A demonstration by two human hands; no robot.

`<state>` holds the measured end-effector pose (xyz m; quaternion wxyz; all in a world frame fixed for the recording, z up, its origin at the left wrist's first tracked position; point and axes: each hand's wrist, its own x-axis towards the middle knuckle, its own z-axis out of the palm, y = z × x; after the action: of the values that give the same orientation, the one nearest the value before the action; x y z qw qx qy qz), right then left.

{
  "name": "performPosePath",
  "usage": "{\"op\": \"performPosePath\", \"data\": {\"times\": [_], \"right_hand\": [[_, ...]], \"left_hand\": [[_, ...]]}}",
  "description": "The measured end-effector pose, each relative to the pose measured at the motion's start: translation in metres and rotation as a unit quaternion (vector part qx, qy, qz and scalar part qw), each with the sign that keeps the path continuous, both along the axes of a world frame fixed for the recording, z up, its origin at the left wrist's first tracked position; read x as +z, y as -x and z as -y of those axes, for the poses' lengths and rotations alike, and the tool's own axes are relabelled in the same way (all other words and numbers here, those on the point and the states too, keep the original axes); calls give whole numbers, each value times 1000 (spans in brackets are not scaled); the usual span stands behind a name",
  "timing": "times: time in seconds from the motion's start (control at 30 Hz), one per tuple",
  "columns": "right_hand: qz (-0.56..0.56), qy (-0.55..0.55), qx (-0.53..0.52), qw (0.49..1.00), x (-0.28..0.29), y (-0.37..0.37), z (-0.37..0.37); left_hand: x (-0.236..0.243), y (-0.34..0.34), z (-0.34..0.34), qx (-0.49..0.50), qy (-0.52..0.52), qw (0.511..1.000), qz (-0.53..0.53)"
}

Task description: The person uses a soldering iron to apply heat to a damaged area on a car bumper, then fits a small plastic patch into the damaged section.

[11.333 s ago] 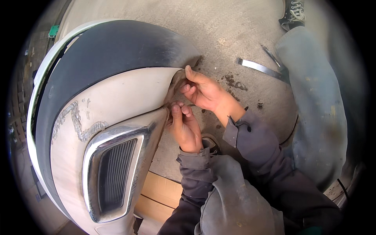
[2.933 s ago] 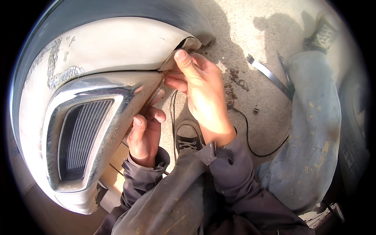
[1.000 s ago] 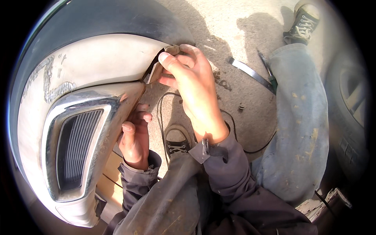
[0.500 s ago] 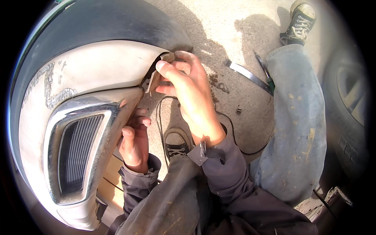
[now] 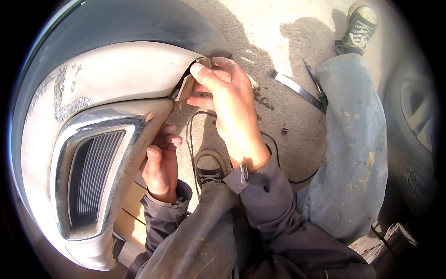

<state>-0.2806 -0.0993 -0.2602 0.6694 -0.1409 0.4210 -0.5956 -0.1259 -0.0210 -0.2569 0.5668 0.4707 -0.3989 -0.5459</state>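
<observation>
A scuffed white car bumper with a dark upper section fills the left side. Set into it is a chrome-framed grille insert with fine slats. At the bumper's right-hand end, my right hand is closed on a thin, pale edge flap, thumb on top; its fingertips are partly hidden behind it. Lower down, my left hand is beside the bumper's inner edge, palm up, with loosely bent fingers apart from the thumb. No object shows in it, and whether it touches the edge is unclear.
On the concrete right of my hands lie a curved metal strip and a thin tool with a dark green handle. A black cable loops around my foot. A car wheel stands at the far right, with wooden boards beneath the bumper.
The bumper's right-hand end has shifted slightly up and to the right, together with my right hand. My left hand has barely moved.
</observation>
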Motion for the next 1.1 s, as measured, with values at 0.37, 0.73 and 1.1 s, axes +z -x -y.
{"op": "performPosePath", "data": {"times": [0.37, 0.73, 1.1], "right_hand": [[38, 15, -4, 999, -8, 0, 2], [56, 10, 43, 997, -8, 9, 10], [40, 24, 4, 999, -4, -6, 4]], "left_hand": [[-20, 19, 12, -9, -30, 998, 50], [-44, 54, 61, 118, 108, 987, 27], [-52, 52, 63, 149, 145, 976, 68]]}}
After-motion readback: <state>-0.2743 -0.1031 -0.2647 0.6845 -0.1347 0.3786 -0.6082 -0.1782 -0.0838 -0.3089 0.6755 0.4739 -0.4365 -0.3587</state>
